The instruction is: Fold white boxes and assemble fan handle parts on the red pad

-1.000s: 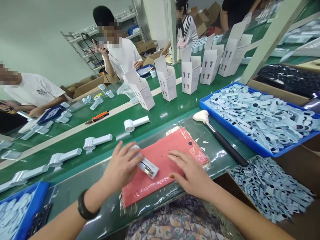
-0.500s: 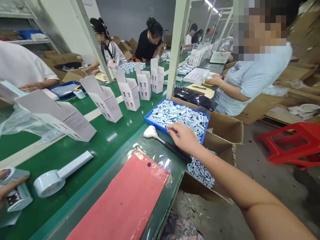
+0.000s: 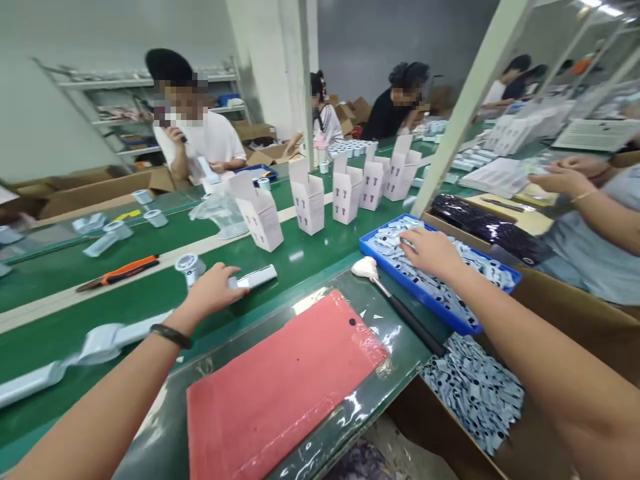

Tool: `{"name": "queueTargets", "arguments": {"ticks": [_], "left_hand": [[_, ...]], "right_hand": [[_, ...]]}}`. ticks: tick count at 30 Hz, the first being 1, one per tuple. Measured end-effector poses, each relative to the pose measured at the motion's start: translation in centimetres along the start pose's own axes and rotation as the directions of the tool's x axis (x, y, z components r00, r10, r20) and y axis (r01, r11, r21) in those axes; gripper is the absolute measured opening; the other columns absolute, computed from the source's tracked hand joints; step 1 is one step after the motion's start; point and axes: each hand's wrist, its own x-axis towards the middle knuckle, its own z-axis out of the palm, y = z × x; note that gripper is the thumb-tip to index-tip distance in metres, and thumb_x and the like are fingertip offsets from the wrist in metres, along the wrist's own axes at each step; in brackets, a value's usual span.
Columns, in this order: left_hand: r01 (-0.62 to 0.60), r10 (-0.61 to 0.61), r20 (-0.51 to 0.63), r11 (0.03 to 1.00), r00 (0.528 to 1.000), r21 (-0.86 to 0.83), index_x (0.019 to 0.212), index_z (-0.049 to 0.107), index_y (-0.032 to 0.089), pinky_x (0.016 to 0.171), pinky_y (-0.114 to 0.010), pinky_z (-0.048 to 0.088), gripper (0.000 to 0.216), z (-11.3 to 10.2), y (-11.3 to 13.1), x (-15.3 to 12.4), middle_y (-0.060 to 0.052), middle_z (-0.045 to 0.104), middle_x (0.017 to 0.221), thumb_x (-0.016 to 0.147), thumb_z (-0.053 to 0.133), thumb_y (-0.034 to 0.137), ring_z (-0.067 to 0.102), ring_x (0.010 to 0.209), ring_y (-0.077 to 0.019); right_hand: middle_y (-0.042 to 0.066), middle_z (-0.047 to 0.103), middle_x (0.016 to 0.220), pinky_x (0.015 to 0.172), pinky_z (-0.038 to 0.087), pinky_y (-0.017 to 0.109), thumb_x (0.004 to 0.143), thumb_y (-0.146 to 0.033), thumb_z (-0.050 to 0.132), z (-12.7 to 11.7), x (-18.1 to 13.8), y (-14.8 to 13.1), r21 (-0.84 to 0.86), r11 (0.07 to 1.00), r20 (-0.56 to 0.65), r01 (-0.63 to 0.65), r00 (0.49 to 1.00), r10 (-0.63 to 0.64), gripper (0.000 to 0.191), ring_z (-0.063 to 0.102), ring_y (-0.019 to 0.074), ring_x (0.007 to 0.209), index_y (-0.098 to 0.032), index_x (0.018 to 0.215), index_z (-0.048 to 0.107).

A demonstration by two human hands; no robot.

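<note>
- Tray [image 3: 453, 317], blue: right hand [image 3: 434, 253] at small pieces [image 3: 387, 241] inside its left edge; can't tell whether fingers clamp.
- Left hand [image 3: 213, 290]: finger and thumb around pale handle [image 3: 261, 275], grip unclear, by near edge of green surface [image 3: 310, 257].

R hand [image 3: 433, 255], on the red mat [image 3: 287, 380] 1.0 s ago & by the blue tray's [image 3: 450, 314] near edge 0.5 s ago, is now over the pale pcs [image 3: 387, 239] inside; L hand [image 3: 214, 288] has gone from above the mat to a white handled part [image 3: 259, 275] on the desk [image 3: 295, 260]; view swung R at 0.5 s, now partway back L, so pliers [image 3: 123, 271] & capped person [image 3: 213, 140] reappear, red stool out of shot
</note>
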Motion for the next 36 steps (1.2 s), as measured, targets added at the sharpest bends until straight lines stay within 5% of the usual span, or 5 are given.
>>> {"name": "queueTargets", "arguments": {"ticks": [7, 11, 16, 27, 36], "left_hand": [[-0.035, 0.035, -0.025, 0.999, 0.999, -0.004, 0.111, 0.070, 0.018, 0.101, -0.044, 0.053, 0.036, -1.4, 2.9, -5.4, -0.015, 0.051, 0.136, 0.076, 0.068, 0.027, 0.060, 0.118, -0.0323], [-0.265, 0.254, -0.124, 0.961, 0.959, -0.081, 0.107, 0.068, 0.021, 0.097, -0.042, 0.052, 0.024, -2.6, 5.1, -12.4, -0.009, 0.063, 0.115, 0.085, 0.066, 0.026, 0.061, 0.108, -0.0276], [-0.453, 0.401, -0.227, 0.849, 0.887, -0.271, 0.105, 0.066, 0.022, 0.080, -0.036, 0.052, 0.014, 0.5, 8.2, -19.4, -0.006, 0.065, 0.103, 0.091, 0.063, 0.021, 0.061, 0.094, -0.0225], [-0.442, 0.352, -0.272, 0.768, 0.896, -0.463, 0.110, 0.067, 0.022, 0.092, -0.040, 0.051, 0.016, 1.9, 8.7, -20.0, -0.007, 0.068, 0.110, 0.100, 0.057, 0.029, 0.062, 0.105, -0.0229], [-0.351, 0.301, -0.183, 0.761, 0.936, -0.545, 0.099, 0.072, 0.023, 0.084, -0.037, 0.056, 0.013, 1.8, 9.1, -19.9, -0.007, 0.070, 0.099, 0.097, 0.059, 0.023, 0.066, 0.096, -0.0216]], "right_hand": [[0.007, 0.068, 0.107, 0.074, 0.052, 0.033, 0.100, -0.026, 0.050, 0.4, -6.0, -8.2, 0.479, 0.857, -0.084, 0.190, 0.982, -0.170, 0.035, 0.066, 0.0209, 0.085, -0.026, 0.130, 0.068], [0.006, 0.069, 0.099, 0.073, 0.052, 0.032, 0.096, -0.024, 0.054, -0.4, -9.8, -13.7, 0.724, 0.642, -0.098, 0.252, 0.959, -0.265, 0.023, 0.065, 0.0191, 0.081, -0.022, 0.114, 0.069], [0.003, 0.066, 0.090, 0.070, 0.048, 0.029, 0.096, -0.023, 0.058, -0.5, -12.5, -18.1, 0.819, 0.505, -0.074, 0.274, 0.922, -0.381, 0.013, 0.062, 0.0160, 0.076, -0.021, 0.102, 0.069], [0.008, 0.065, 0.092, 0.073, 0.045, 0.035, 0.097, -0.024, 0.059, 1.0, -14.2, -22.0, 0.609, 0.674, -0.047, 0.418, 0.867, -0.496, 0.012, 0.060, 0.0225, 0.084, -0.017, 0.097, 0.069], [0.004, 0.070, 0.110, 0.094, 0.049, 0.040, 0.097, -0.019, 0.063, 2.2, -14.4, -22.2, 0.899, 0.437, 0.187, -0.017, 0.918, -0.349, 0.010, 0.066, 0.0201, 0.104, -0.023, 0.106, 0.065]]}}
